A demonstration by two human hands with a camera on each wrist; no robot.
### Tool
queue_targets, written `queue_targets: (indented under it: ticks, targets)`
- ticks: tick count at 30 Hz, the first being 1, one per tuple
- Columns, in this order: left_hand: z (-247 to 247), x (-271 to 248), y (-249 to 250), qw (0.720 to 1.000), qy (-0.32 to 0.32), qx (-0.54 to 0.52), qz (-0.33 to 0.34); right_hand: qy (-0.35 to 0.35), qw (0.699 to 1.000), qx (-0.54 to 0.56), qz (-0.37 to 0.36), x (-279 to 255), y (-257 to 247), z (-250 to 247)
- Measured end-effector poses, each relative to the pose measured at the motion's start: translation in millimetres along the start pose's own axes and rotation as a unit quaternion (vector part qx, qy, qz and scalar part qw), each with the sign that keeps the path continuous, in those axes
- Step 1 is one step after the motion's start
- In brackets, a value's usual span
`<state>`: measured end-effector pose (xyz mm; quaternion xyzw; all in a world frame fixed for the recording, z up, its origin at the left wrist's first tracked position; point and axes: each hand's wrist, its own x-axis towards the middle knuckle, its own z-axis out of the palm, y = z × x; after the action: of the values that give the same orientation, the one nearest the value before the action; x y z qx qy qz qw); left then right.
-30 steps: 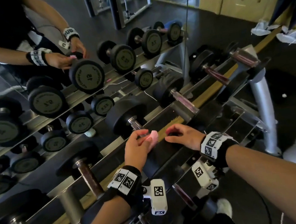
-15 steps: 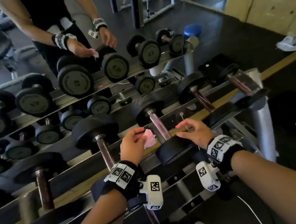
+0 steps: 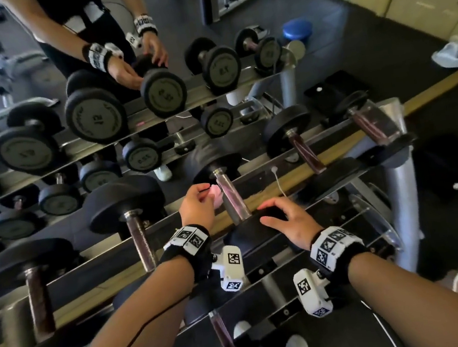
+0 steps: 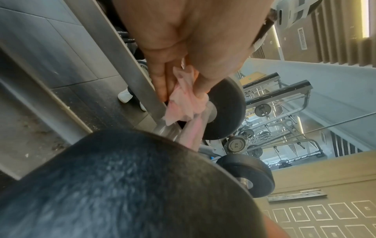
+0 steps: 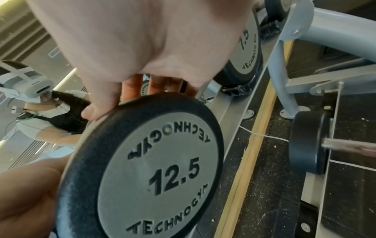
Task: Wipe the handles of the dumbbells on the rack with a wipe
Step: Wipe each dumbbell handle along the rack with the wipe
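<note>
The left hand (image 4: 183,53) pinches a soft pink crumpled wipe (image 4: 185,103) against the shiny metal dumbbell handle (image 4: 189,128), between two round black rubber weights (image 4: 225,109).

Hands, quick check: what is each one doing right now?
Left hand: pinches the pink wipe beside the dumbbell handle.
Right hand: open, fingers resting over the rim of the 12.5 dumbbell head, holding nothing.

open gaps between dumbbell handles (image 3: 232,199), weight heads (image 3: 123,201) flanking
</note>
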<state>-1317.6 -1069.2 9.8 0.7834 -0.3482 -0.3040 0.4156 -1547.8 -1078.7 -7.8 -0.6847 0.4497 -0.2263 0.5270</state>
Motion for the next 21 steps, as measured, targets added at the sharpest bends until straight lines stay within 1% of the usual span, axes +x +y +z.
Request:
queue_targets:
  ticks: [3,9,12,14,17,21]
  targets:
    - [1,9,0,1.0,0.002,0.021,-0.001,-0.014,1.0,-0.006,0.011,1,4,-1]
    - [1,23,0,0.999,0.025,0.024,-0.001,-0.048,0.997,0.037,0.05,6,3,-6]
    - [9,25,0,1.0,-0.01,0.014,0.001,-0.051,0.996,0.043,0.067,6,4,-6]
    - [16,25,0,0.999,-0.036,0.01,-0.009,-0.054,0.995,0.047,0.073,5,5,-6]
    - [18,24,0,0.998,-0.055,0.006,-0.025,-0.061,0.994,0.055,0.076,5,2,-7]
    - [17,11,-9,0.996,-0.087,0.026,-0.011,-0.069,0.992,0.064,0.08,6,1,-8]
